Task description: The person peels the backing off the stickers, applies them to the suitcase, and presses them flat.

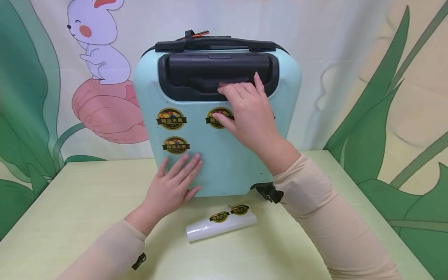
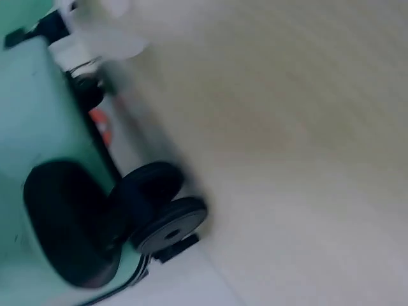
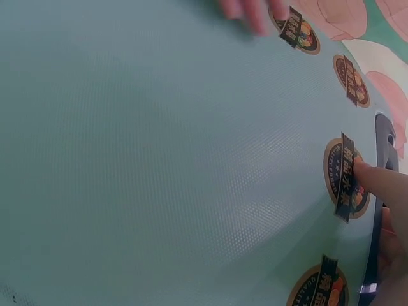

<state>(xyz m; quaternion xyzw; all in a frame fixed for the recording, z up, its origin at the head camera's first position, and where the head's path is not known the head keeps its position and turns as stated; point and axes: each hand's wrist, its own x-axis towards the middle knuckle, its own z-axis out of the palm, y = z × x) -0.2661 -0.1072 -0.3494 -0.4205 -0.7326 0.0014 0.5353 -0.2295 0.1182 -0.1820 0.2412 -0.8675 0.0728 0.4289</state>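
A mint-green suitcase [image 1: 224, 167] stands upright on the table, its front bearing several round fruit stickers with black bands. My left hand [image 1: 175, 186] lies against its lower left front, fingers spread just below the second-row sticker [image 1: 176, 145]. In the right wrist view the fingertips [image 3: 252, 13] of that hand show near this sticker. My right hand [image 1: 250, 112] is at the black handle recess [image 1: 182, 74], fingers bent onto it and little finger raised. Its thumb touches the top-row middle sticker [image 3: 347, 178]. Partly behind this hand is the top-row right sticker [image 3: 322, 287].
A curled white sticker sheet [image 1: 222, 225] with two stickers on it lies on the table [image 1: 105, 194] before the suitcase. Black wheels [image 2: 169, 223] show at the suitcase's base. Behind stands a cloth backdrop [image 1: 336, 77] printed with a rabbit and leaves.
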